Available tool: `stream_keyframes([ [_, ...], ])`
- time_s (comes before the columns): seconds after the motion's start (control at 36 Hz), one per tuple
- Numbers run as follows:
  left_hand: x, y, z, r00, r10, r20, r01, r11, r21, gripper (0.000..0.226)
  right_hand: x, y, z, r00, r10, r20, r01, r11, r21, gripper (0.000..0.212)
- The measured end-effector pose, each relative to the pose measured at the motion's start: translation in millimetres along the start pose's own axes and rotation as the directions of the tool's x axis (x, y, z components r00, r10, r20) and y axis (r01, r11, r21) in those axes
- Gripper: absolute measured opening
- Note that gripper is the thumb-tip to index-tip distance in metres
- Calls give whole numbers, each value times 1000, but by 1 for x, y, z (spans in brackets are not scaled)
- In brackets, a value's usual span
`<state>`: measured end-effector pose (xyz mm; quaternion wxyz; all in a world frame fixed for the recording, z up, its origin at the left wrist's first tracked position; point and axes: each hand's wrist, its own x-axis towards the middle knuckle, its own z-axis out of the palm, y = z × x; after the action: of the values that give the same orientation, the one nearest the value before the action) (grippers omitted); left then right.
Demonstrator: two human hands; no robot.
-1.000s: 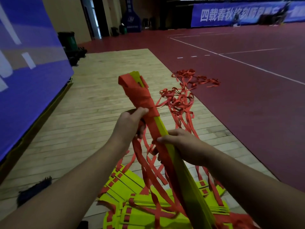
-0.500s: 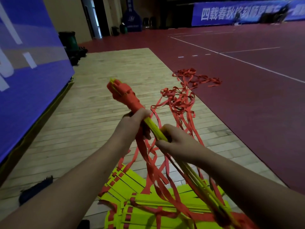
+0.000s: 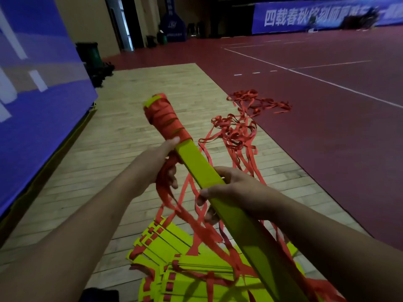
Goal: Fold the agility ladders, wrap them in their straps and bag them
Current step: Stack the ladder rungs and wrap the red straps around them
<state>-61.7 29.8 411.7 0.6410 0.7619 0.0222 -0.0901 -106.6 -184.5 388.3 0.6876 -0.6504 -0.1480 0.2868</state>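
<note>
Rung bundle (image 3: pixel 197 164), yellow-green and stacked flat, slants from lower right up to frame centre. I see a red strap wrap (image 3: pixel 165 118) wound tight round its far end. Left hand (image 3: pixel 157 168) grips just below the wrap, thumb on top, fingers curled on trailing strap. Right hand (image 3: pixel 231 190) clasps the bundle mid-length, fingers curled under. Loose straps (image 3: pixel 237 127) trail across the wooden floor (image 3: pixel 109 149) to the red court (image 3: pixel 327 127) edge. Spare rungs (image 3: pixel 174 258) lie fanned at bottom centre. Blue panel (image 3: pixel 32 105) bounds the left; court side lies open.

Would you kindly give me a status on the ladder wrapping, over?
Left hand grips rung bundle at wrap edge, right hand mid-length. Far end wrapped only. Loose straps tangled on floor.
</note>
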Motion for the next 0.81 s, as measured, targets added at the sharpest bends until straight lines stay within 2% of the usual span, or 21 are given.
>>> stream_keyframes([
  [0.03, -1, -2, 3, 1000, -18, 12, 17, 1000, 16, 45, 0, 1, 0, 999, 15, -45, -17, 999, -47, 37],
  [0.08, -2, -8, 10, 998, -48, 41, 49, 998, -26, 40, 1, 2, 2, 987, 3, -158, -44, 966, -255, 35],
  [0.17, -1, -15, 22, 999, -30, 16, 32, 995, -97, 40, 3, 4, 9, 975, -99, -197, -44, 788, -614, 35],
  [0.22, 1, -17, 24, 998, 14, -64, -20, 995, -100, 40, 4, 4, 11, 974, -130, -185, -43, 698, -714, 27],
  [0.25, 2, -16, 23, 994, 32, -104, -44, 993, -112, 40, 4, 3, 11, 974, -132, -186, -42, 698, -715, 25],
  [0.33, 5, -11, 18, 985, 76, -156, -104, 978, -179, 39, 1, -3, 12, 971, -77, -225, -57, 845, -532, 33],
  [0.42, 2, -7, 13, 988, 135, -82, -151, 955, -255, 39, 1, -8, 8, 968, 42, -246, -119, 944, -307, 46],
  [0.5, -3, -5, 10, 982, 187, 16, -173, 939, -296, 40, 0, -9, 2, 984, 93, -151, -125, 967, -220, 51],
  [0.61, -6, -2, 8, 972, 214, 98, -168, 925, -342, 36, -3, -10, 0, 995, 57, -80, -71, 980, -186, 40],
  [0.67, -5, -1, 7, 975, 178, 133, -136, 952, -275, 30, -2, -11, -3, 997, 26, -78, -33, 995, -92, 40],
  [0.75, -5, -2, 7, 986, 39, 161, -27, 997, -76, 39, -3, -11, -3, 999, 17, -52, -13, 998, 69, 26],
  [0.81, -6, -6, 9, 983, -13, 185, 14, 1000, -3, 40, -4, -10, -1, 997, 35, -63, -29, 995, 95, 21],
])
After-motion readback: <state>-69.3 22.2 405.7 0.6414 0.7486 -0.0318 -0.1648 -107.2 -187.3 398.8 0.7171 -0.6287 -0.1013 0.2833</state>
